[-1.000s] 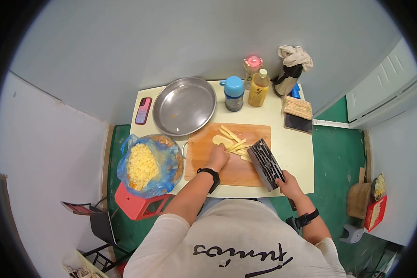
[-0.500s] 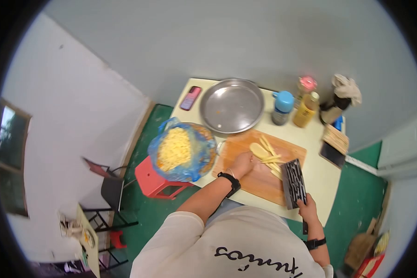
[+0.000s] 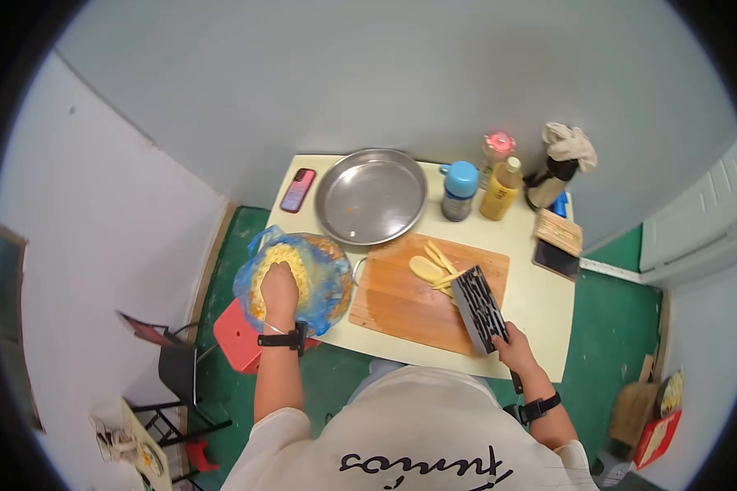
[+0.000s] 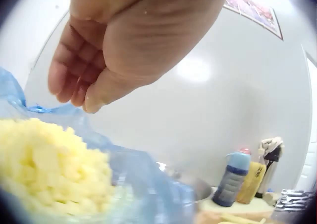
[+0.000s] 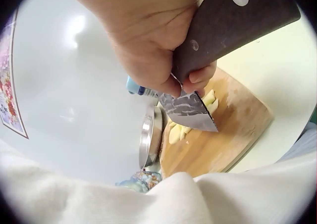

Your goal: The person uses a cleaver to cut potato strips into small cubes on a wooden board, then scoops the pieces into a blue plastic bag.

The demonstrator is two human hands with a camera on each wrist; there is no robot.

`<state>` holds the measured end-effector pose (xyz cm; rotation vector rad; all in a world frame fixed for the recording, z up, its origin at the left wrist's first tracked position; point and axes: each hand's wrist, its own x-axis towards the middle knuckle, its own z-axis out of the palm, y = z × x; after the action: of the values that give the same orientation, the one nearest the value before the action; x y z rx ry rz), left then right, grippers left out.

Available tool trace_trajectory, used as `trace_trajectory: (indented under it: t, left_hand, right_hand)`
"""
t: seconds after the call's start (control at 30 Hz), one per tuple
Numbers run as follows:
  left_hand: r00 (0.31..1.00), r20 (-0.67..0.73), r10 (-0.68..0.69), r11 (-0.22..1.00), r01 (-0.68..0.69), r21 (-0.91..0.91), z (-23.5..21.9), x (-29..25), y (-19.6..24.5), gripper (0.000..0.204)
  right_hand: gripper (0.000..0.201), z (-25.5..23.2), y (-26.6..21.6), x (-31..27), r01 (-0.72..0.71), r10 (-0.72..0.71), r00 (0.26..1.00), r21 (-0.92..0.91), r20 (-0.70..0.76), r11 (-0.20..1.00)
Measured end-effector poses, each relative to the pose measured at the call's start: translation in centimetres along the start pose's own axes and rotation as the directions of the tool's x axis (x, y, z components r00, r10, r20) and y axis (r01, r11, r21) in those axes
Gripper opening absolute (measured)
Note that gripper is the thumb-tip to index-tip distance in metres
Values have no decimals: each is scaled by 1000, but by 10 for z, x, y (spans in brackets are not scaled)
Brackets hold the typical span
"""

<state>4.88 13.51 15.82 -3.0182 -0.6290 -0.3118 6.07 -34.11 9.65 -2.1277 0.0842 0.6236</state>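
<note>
My left hand (image 3: pixel 280 288) hangs over a heap of pale yellow diced potato (image 4: pixel 54 169) in a blue plastic bag (image 3: pixel 331 292). Its fingers (image 4: pixel 67 68) point down, loosely bent, the thumb close to their tips and nothing visible between them. The right hand (image 3: pixel 514 350) grips the dark handle of a cleaver (image 3: pixel 477 307), whose broad blade lies over the right part of a wooden cutting board (image 3: pixel 409 315). Beside the blade on the board are a flat potato slice (image 3: pixel 425 268) and several potato strips (image 3: pixel 442 256), partly hidden by it.
A round metal pan (image 3: pixel 371 196) stands behind the board, with a pink phone (image 3: pixel 298 191) to its left. A blue-capped flask (image 3: pixel 460 192), a yellow drink bottle (image 3: pixel 500 190) and a thermos (image 3: pixel 549 186) line the back right. A red stool (image 3: pixel 236 335) stands below the bag.
My left hand has left the cutting board and moved left, over the diced potato in the bag. The cleaver stays in the right hand over the board. The head view has swung and partly returned.
</note>
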Motion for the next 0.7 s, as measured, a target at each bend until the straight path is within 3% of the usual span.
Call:
trace_trajectory:
  t: [0.03, 0.1, 0.17, 0.2, 0.27, 0.3, 0.37, 0.4, 0.47, 0.5, 0.53, 0.6, 0.67, 0.7]
  left_hand:
    - [1000, -18, -24, 1000, 24, -18, 0, 1, 17, 9]
    - [989, -53, 138, 969, -146, -197, 11, 3, 56, 9]
    - [945, -45, 325, 847, -311, -432, 39, 9, 107, 11]
    - [941, 31, 338, 805, -272, -527, 47, 5, 142, 16]
    - [750, 154, 643, 678, -464, -570, 89, 10, 187, 25]
    - [744, 147, 652, 669, -474, -572, 109, 10, 203, 25]
    - [639, -134, 758, 527, -720, -453, 139, 13, 235, 24]
    - [621, -153, 769, 498, -732, -466, 143, 16, 246, 24]
    - [553, 108, 826, 533, -706, -466, 153, 19, 252, 22]
    - [536, 177, 825, 560, -738, -376, 156, 21, 256, 21]
    - [522, 183, 833, 550, -745, -376, 158, 23, 259, 21]
    - [488, 253, 836, 538, -819, -199, 151, 23, 255, 19]
    - [512, 230, 828, 557, -800, -224, 142, 21, 252, 18]
    - [546, 200, 813, 581, -746, -326, 141, 20, 249, 19]
  right_hand:
    - [24, 1, 3, -2, -7, 7, 1000, -16, -3, 1000]
    - [24, -1, -7, -12, -72, 72, 997, 10, 2, 997]
    - [24, -2, -4, -21, -93, 94, 995, 29, -27, 995]
    - [24, -2, -1, -26, -104, 105, 994, 44, -37, 994]
    - [24, 0, 19, -32, -79, 81, 993, 34, -82, 996]
    - [25, 0, 23, -37, -92, 95, 991, 35, -97, 995]
    - [27, 4, 42, -46, -77, 79, 984, 18, -157, 997]
    - [28, 5, 46, -53, -87, 94, 978, 45, -184, 995]
    - [27, 7, 62, -64, -68, 69, 971, 8, -227, 998]
    - [27, 4, 53, -74, -87, 89, 968, 18, -236, 996]
    - [26, -1, 42, -81, -147, 168, 961, 108, -220, 983]
    - [25, 3, 36, -87, -214, 253, 950, 211, -182, 954]
    - [24, 4, 46, -88, -213, 263, 942, 234, -208, 949]
    - [25, 5, 48, -88, -214, 262, 943, 226, -205, 950]
